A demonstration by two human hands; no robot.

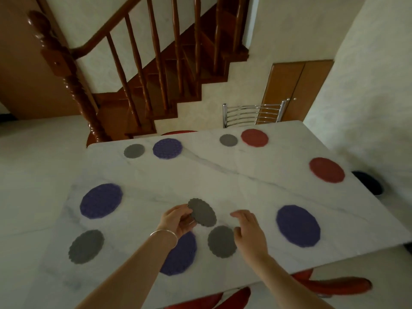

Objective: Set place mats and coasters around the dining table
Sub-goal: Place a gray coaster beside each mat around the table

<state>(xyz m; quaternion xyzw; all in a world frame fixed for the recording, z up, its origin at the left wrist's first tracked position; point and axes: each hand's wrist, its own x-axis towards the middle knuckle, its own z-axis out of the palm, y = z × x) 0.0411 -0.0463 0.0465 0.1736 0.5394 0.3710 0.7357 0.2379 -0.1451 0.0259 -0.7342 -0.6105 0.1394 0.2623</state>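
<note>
Coasters are the job now: the left hand (178, 219) pinches a spare grey coaster (202, 212) by its edge, lifted off the table (234, 188), because the open, empty right hand (249, 233) just beside it looks ready to take it.

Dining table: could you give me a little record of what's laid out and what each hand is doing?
surface: white marble table
purple mats: four, one at left, one at right, one far, one under the left arm
red mats: two, and
grey coasters lying flat: four, e.g.
left hand: holds a grey coaster tilted above the table
right hand: open, holding nothing
pairs missing a coaster: near right purple mat, right red mat
</note>
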